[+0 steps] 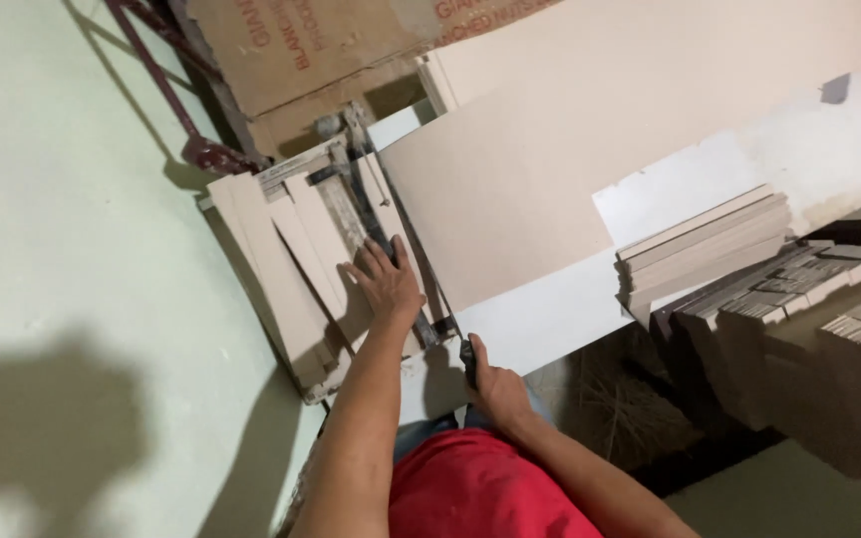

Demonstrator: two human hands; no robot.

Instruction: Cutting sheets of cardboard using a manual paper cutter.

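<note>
On cutter bed, left hand (386,284) flat, grip open; right hand (495,389) grip closed round black handle (467,361); brown printed carton (291,50) behind.

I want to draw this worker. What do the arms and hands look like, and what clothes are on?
Both arms are bare, no gloves on the left hand or right hand. No watch or rings show. A bright red short-sleeved shirt is worn.

Clearance around the tile cutter: tight near, open left.

Left hand (386,284) lies flat on the cutter bed (296,259); right hand (495,389) grips the black handle (467,361). A large beige tile (550,159) blocks the right, stacked tile strips (705,244) beyond it (cardboard (291,50) closes the far side). Pale floor (62,199) left lies open.
</note>
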